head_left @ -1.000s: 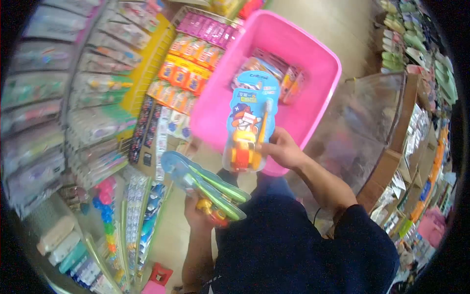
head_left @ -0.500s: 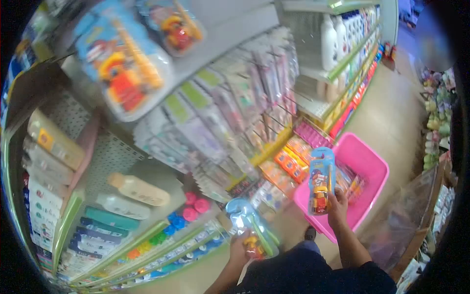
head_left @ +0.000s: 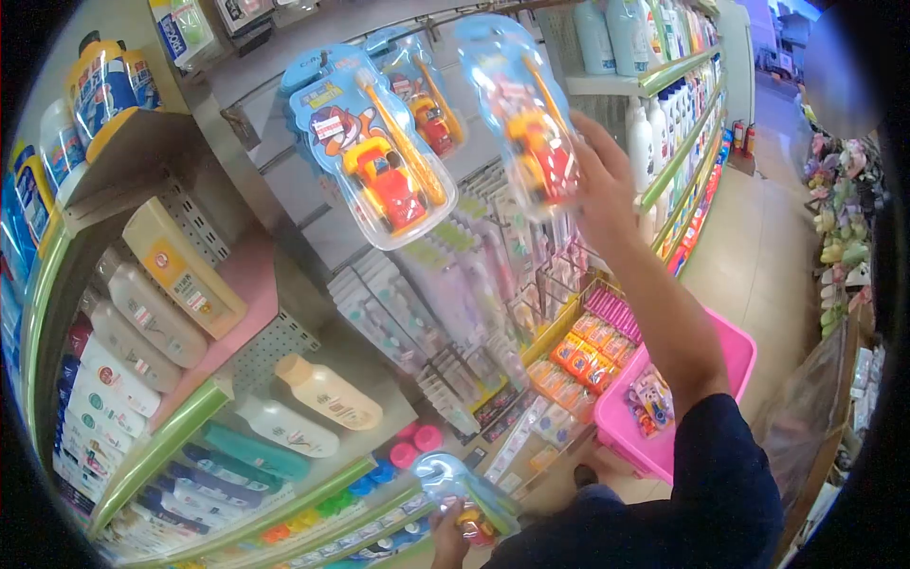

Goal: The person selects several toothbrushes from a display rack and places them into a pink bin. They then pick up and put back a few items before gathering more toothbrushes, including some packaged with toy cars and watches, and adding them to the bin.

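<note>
My right hand (head_left: pixel 603 180) is raised to the hanging display, its fingers closed on the right edge of a blue-backed toothbrush pack (head_left: pixel 519 109). A yellow toothbrush and a red-and-yellow toy vehicle show through its blurred plastic. Just left of it hangs a matching toothbrush pack (head_left: pixel 384 156), with another pack (head_left: pixel 427 100) partly behind. Low in front of me, my left hand (head_left: pixel 449 541) grips a toothbrush pack with a green brush (head_left: pixel 464 488) and a red-and-yellow toy. Its fingers are partly hidden.
A pink basket (head_left: pixel 744 365) with packaged items stands at the lower right. Shelves of bottles (head_left: pixel 327 394) line the left, and another bottle shelf (head_left: pixel 678 81) runs back on the right. Small hanging packs (head_left: pixel 455 275) and orange packets (head_left: pixel 583 358) fill the middle. Plush-like items (head_left: pixel 839 228) line the far right.
My right hand has moved up from above the pink basket to the hanging display, carrying the toothbrush pack. My left hand's pack sits lower in view, and the camera view has shifted.
</note>
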A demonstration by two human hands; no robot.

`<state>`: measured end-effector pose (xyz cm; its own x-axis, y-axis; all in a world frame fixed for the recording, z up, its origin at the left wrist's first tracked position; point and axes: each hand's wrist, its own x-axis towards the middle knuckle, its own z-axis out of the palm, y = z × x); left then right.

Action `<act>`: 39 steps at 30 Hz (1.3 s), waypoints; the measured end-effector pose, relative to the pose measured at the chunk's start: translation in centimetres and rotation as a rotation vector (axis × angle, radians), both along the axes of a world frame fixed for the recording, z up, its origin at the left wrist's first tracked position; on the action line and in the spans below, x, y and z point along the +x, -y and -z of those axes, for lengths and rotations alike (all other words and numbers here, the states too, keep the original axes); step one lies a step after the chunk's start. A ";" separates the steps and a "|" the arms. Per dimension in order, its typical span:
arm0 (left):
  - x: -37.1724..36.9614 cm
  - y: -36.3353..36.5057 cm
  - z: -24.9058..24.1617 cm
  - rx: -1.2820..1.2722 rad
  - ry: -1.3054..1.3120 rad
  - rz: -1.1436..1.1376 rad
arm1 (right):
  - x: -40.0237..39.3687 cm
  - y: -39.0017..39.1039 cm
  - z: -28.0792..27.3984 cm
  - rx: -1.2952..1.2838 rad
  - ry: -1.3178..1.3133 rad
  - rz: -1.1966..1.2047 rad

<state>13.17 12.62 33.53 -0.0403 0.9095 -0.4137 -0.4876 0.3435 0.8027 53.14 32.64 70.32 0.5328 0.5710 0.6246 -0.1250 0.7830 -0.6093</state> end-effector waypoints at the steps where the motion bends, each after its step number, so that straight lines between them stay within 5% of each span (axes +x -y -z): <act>1: 0.3 0.4 -0.5 0.023 0.051 -0.030 | 0.2 -1.4 -1.5 0.048 0.028 0.016; 4: 1.9 0.8 -2.9 0.100 0.099 -0.125 | 0.1 -3.3 -4.7 0.080 0.076 -0.194; 16: 7.4 0.9 -8.5 -0.155 -0.204 -0.273 | 0.9 -7.3 -4.2 -0.046 0.128 -0.183; 19: 6.0 -0.4 -4.1 0.165 -0.029 -0.235 | 0.8 -10.3 -3.5 -0.048 0.271 -0.094; 25: 7.5 -0.3 -6.3 0.159 -0.013 -0.276 | -0.7 -14.9 -3.5 0.009 0.413 0.204; 33: 6.7 0.6 -5.1 0.225 -0.008 -0.277 | -0.9 -17.1 -3.3 -0.029 0.484 0.269; 37: 6.7 0.4 -4.9 0.205 -0.027 -0.265 | -0.2 -14.0 -3.2 -0.087 0.522 0.310; 39: 7.0 0.4 -5.3 0.226 -0.049 -0.236 | 0.7 -13.0 0.2 0.082 0.460 0.519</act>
